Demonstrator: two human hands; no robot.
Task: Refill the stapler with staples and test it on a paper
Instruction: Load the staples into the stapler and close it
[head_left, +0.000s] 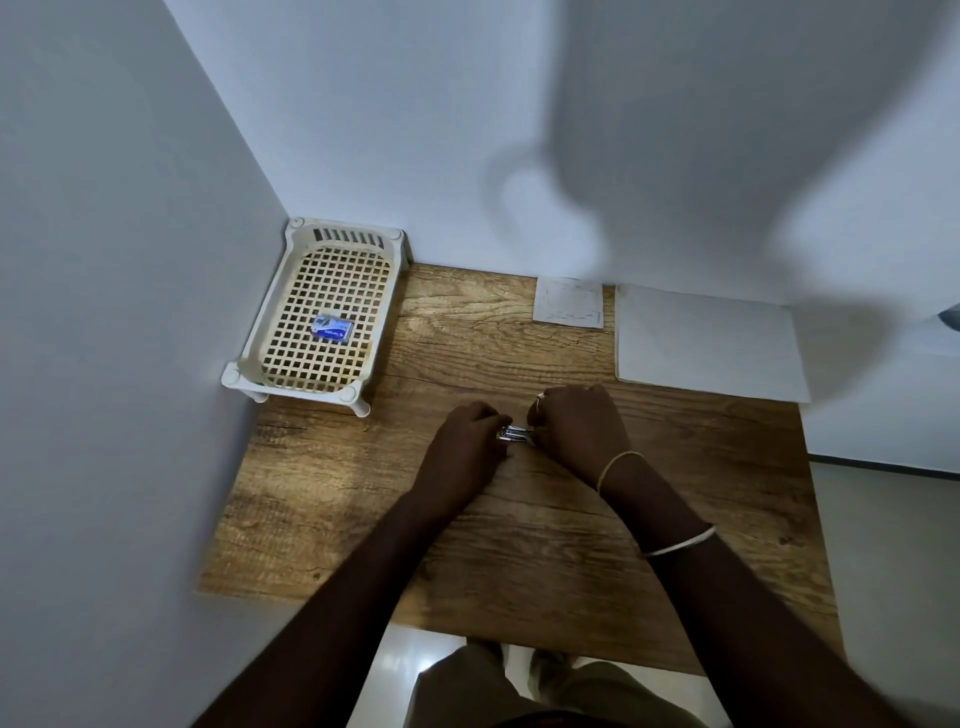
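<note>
Hands first: left hand (465, 441) and right hand (576, 421) both have fingers (485, 413) curled round the stapler (514, 435), one at each end. Only a short shiny metal stretch shows between them, low over the wooden counter (571, 545). We can't tell if the magazine is open or if a strip is in. Our read: loading step. To do it well we'd hold the body steady with the left, let the right do the fine work, seat the strip flat in the channel, close it fully, fingertips off the front. Counts: one stapler; one blue staple box (332, 328), well left of the stapler and behind it, lying in one cream lattice tray (262, 317); two papers beyond the stapler to its right, one small square paper (569, 302), one larger sheet (709, 343) further right.
</note>
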